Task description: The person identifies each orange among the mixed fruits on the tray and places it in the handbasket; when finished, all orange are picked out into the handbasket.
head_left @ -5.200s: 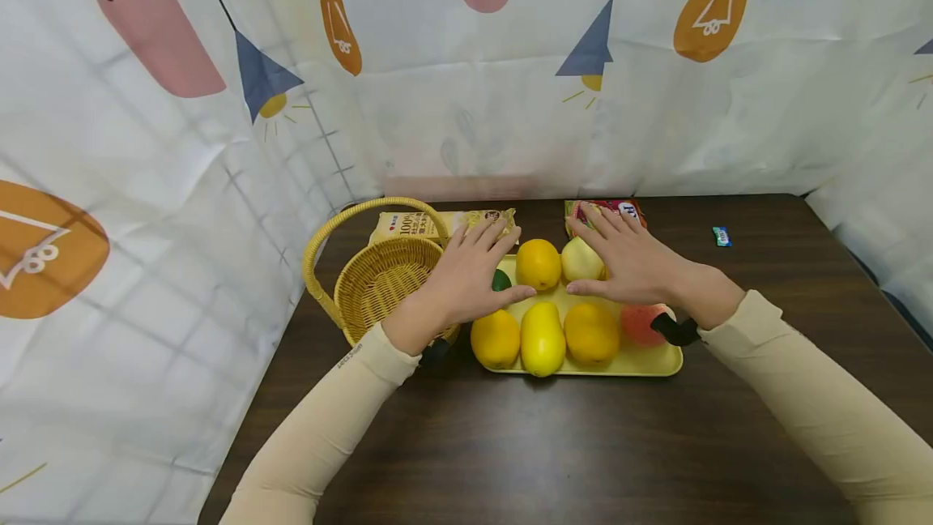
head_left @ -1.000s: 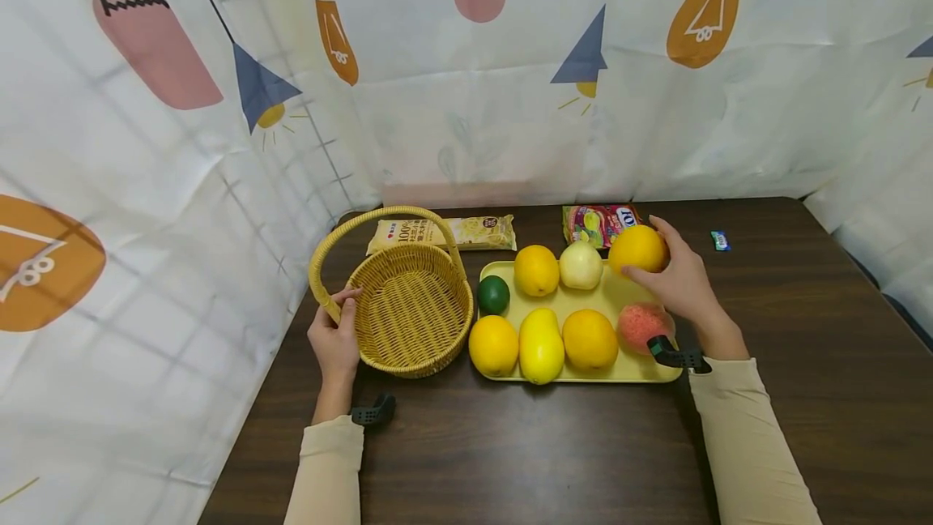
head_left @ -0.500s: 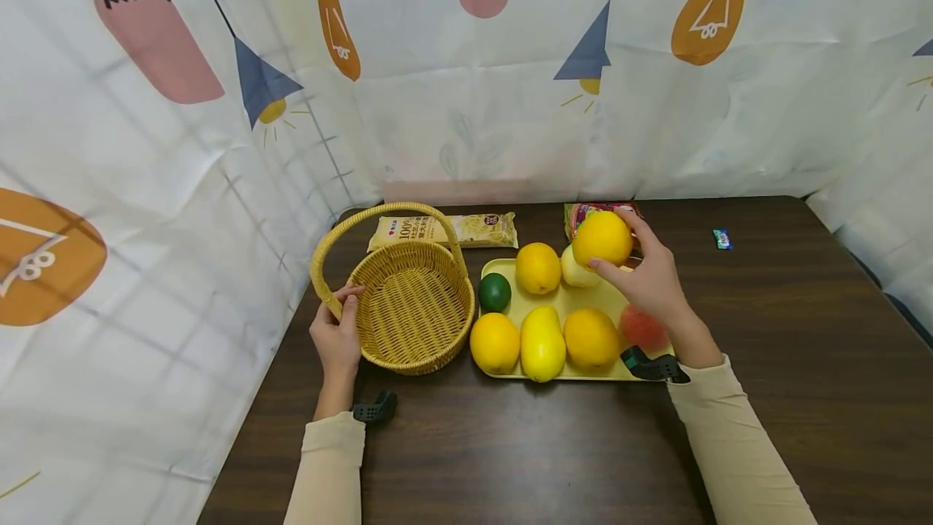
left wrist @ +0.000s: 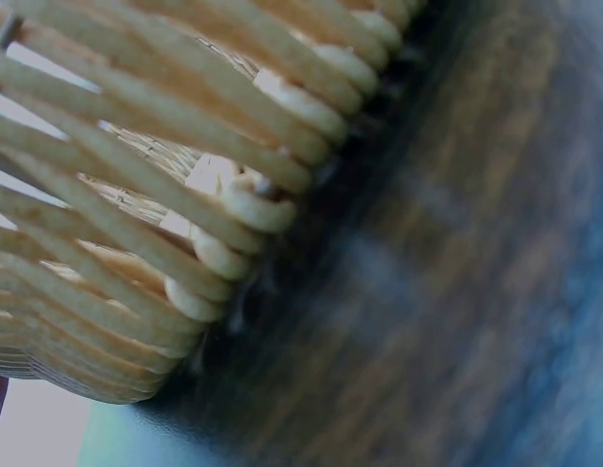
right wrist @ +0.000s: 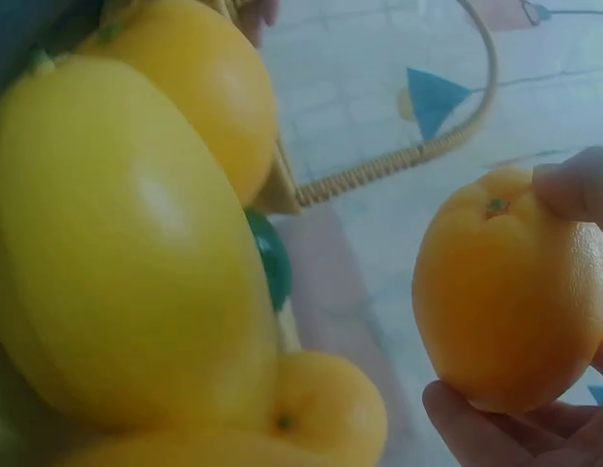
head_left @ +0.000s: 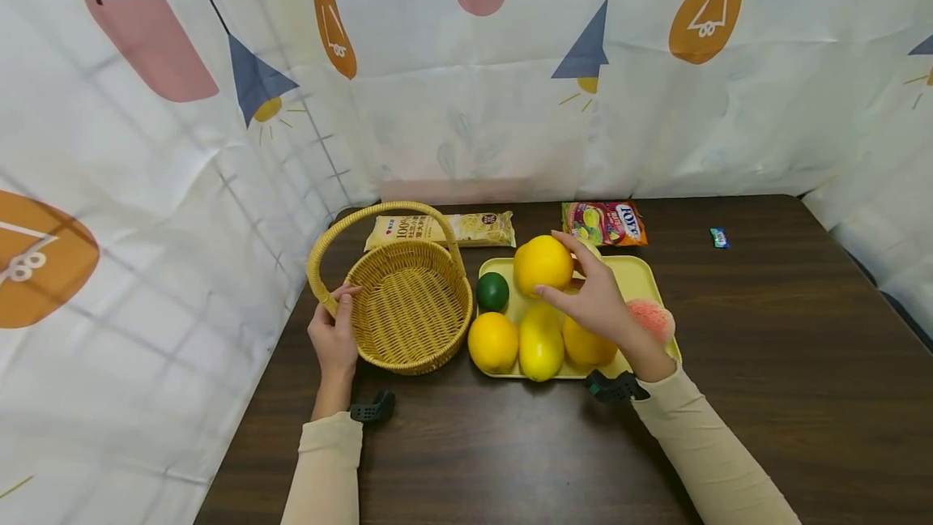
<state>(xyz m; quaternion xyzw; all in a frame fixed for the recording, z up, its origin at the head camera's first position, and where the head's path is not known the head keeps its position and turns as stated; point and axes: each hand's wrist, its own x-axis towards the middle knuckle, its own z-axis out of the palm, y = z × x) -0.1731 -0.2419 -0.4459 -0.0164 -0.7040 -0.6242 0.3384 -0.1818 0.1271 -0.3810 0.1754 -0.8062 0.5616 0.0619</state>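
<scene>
My left hand (head_left: 335,339) grips the rim of the wicker basket (head_left: 411,306) at the foot of its handle, thumb outside. The basket holds nothing; its woven side (left wrist: 156,195) fills much of the left wrist view. My right hand (head_left: 594,298) holds an orange (head_left: 543,266) above the yellow tray (head_left: 637,274), fingers and thumb around it, as the right wrist view also shows. On the tray lie an elongated yellow fruit (head_left: 542,347), a dark green fruit (head_left: 492,292), a peach (head_left: 651,318) and more oranges (head_left: 493,343). A pale round fruit is mostly hidden behind my right hand.
Behind the basket lies a long yellow food packet (head_left: 481,229). A colourful candy bag (head_left: 605,223) sits behind the tray, and a small blue wrapped piece (head_left: 718,238) lies farther right. A printed curtain (head_left: 466,120) hangs beyond the dark table (head_left: 765,363).
Five seconds ago both hands were spread over the tray. Since then the left took hold of the basket and the right picked up an orange, which has moved left across the tray's back.
</scene>
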